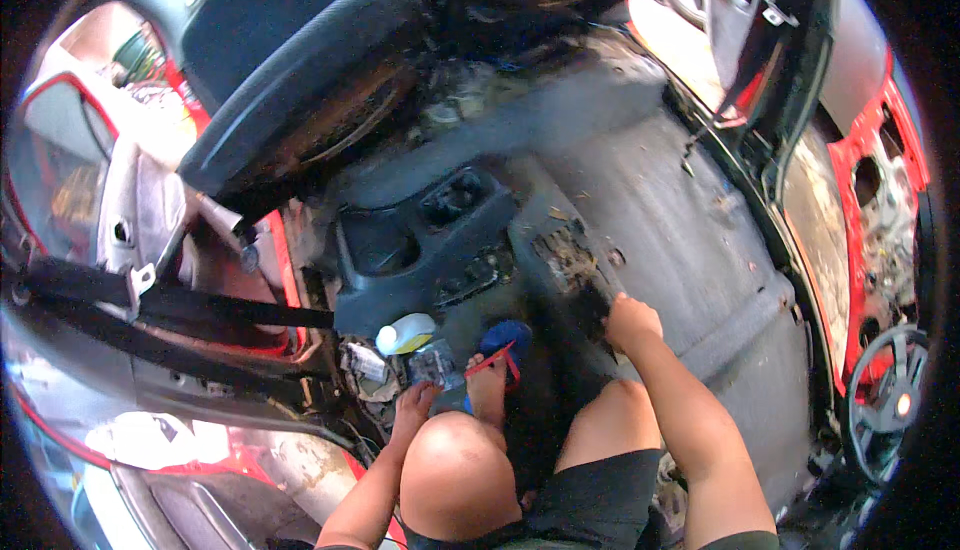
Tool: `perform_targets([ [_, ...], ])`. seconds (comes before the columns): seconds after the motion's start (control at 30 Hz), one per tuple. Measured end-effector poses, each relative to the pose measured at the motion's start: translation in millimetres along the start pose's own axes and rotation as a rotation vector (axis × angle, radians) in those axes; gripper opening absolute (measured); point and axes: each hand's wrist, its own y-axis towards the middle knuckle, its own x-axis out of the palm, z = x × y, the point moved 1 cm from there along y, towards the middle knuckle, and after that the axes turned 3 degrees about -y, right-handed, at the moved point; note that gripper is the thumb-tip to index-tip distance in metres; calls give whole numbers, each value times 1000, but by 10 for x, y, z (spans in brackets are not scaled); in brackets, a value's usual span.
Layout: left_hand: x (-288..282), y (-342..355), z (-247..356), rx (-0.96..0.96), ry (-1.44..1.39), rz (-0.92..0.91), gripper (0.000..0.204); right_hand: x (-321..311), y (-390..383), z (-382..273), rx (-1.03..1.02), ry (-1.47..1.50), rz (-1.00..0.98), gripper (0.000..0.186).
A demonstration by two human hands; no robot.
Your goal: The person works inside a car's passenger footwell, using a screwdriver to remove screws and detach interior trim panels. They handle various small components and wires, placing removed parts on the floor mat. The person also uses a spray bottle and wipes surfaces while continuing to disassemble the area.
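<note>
My right hand (632, 324) is closed low over the raised centre hump of the car floor. Something dark shows by its fingers, too blurred to name. Just beyond it lies a dirty, crumbly patch (570, 255) on the grey floor covering (690, 240). My left hand (415, 402) hangs beside my bent knee, next to a clear bluish plastic pack (434, 364); its fingers are partly hidden, so whether they touch the pack is unclear. A white bottle with a yellow label (405, 334) lies on its side past the pack.
A black plastic centre console (420, 225) lies ahead, with a dark seat (300, 80) tipped up behind it. A blue sandal with red straps (507, 338) is by my foot. Red door panels (880, 200) flank the cabin; a seat belt (220, 310) crosses the left. A steering wheel (888, 405) is far right.
</note>
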Motion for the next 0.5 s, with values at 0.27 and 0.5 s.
perform_targets([
  [0.27, -1566, 898, 561, 61, 285, 340, 41, 20, -12, -44, -31, -89, -52, 48],
  [0.5, -2798, 1530, 820, 231, 463, 726, 43, -66, -77, -44, -25, -66, -13, 51],
])
